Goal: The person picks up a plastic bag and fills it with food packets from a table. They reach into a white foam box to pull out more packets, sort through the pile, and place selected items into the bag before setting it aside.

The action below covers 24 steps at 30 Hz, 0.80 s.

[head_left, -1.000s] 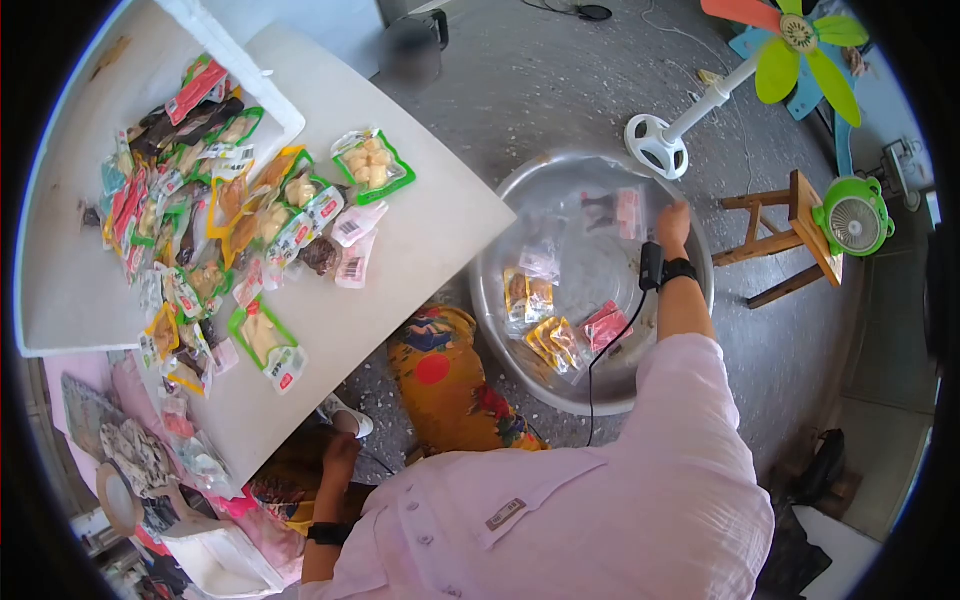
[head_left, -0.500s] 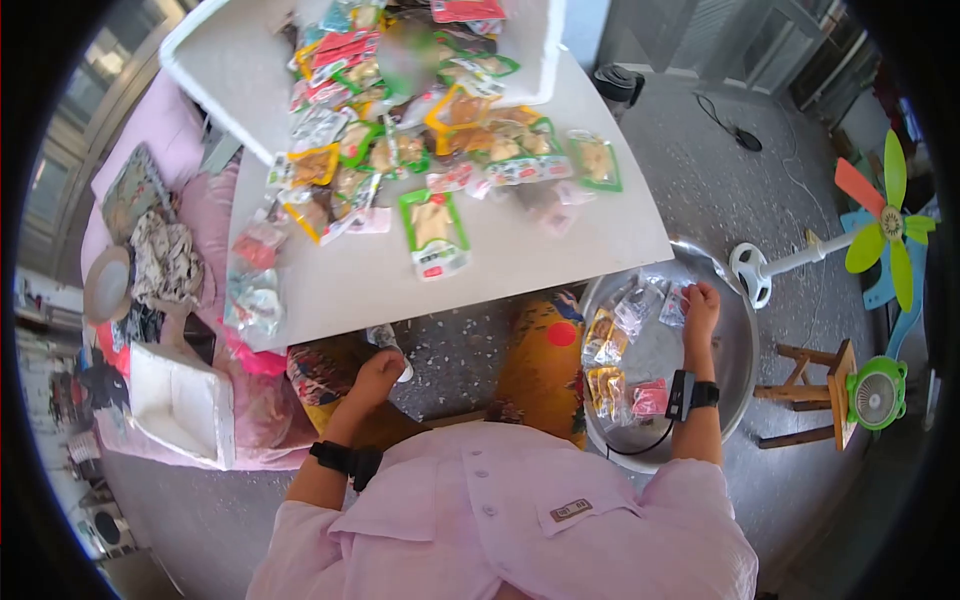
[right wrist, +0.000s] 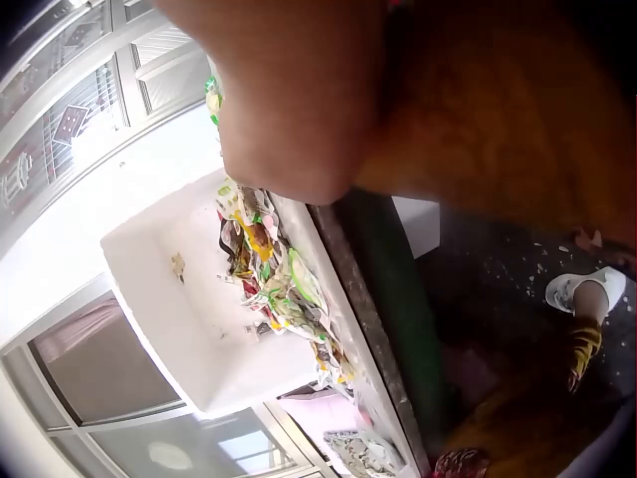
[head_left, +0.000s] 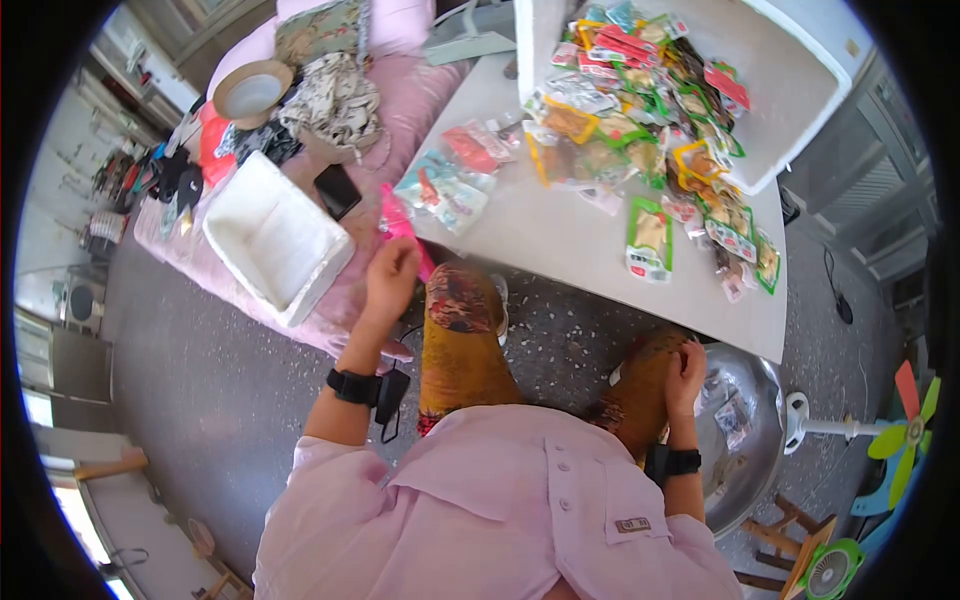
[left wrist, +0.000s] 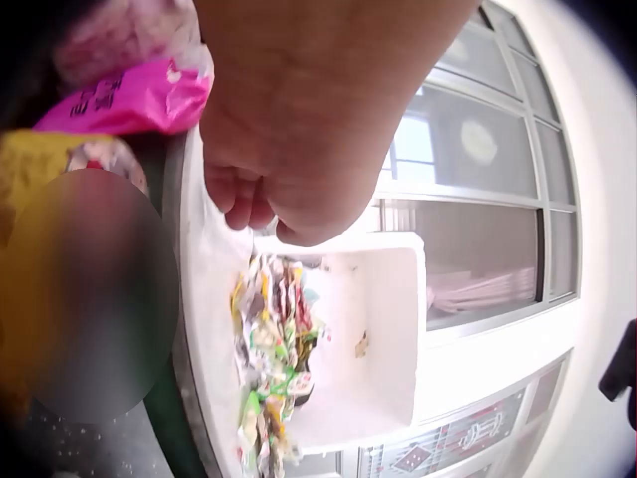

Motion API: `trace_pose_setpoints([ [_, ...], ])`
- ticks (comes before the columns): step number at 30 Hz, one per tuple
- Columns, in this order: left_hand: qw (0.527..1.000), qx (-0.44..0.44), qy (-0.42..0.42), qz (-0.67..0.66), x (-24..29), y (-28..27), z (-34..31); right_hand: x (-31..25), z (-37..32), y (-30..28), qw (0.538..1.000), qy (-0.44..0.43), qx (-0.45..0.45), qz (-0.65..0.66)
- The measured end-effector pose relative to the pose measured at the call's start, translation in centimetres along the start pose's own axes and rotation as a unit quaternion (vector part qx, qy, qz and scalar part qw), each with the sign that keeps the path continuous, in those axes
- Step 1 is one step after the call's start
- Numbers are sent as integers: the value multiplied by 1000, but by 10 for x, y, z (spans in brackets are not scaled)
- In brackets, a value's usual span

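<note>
My left hand point(head_left: 393, 275), fingers loosely curled and holding nothing, hovers by the table's near left corner beside a bright pink bag point(head_left: 402, 218). A white foam box point(head_left: 270, 235) lies to its left on the bed. My right hand point(head_left: 685, 378) is over my right knee, at the left rim of a metal basin point(head_left: 766, 405); its fingers are slightly bent with nothing visible in them. Clear sealed packs point(head_left: 733, 420) lie in the basin. On the table point(head_left: 560, 235) a heap of colourful sealed food packs point(head_left: 650, 150) spills from a large tipped foam box point(head_left: 785, 85).
A green-edged pack point(head_left: 650, 240) lies apart near the table's front edge. Clear and red packs point(head_left: 445, 190) are at its left end. On the bed are a phone point(head_left: 337, 190), a bowl-like hat point(head_left: 252, 92) and cloth. A fan point(head_left: 913, 430) and wooden stool point(head_left: 800, 535) stand at right.
The head view has swung left. My right hand has come out of the basin to its near side and my left hand has moved out toward the foam box on the bed.
</note>
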<state>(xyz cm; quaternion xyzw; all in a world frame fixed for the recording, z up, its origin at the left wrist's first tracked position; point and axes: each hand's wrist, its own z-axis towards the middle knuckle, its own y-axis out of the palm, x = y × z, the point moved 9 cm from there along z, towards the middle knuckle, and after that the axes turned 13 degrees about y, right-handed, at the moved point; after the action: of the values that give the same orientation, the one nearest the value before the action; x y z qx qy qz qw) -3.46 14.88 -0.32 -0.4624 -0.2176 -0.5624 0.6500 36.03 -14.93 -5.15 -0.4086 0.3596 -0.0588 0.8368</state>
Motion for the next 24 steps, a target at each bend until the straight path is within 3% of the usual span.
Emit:
trace_pose_setpoints([
  [2,988,48,0,149,24,-52,18,-1,4,2,1000,8,-3,2],
  [4,951,113,70,280,-25,-112,29,-5,7,4,1000,3,5,-2],
  [6,910,114,90,389,-60,-154,35,-2,8,7,1000,1,6,-13],
  [8,873,58,11,485,-111,-185,32,-6,9,7,1000,-3,8,-23],
  [11,858,-17,-178,482,-167,-211,15,-6,9,8,999,0,8,-37],
  [17,856,-110,-215,457,-162,-200,10,-9,9,7,998,10,7,-66],
  [20,880,-77,-125,452,-180,-213,17,-17,8,7,998,20,14,-58],
  [24,876,-40,-109,469,-172,-225,19,-21,10,9,998,19,18,-59],
])
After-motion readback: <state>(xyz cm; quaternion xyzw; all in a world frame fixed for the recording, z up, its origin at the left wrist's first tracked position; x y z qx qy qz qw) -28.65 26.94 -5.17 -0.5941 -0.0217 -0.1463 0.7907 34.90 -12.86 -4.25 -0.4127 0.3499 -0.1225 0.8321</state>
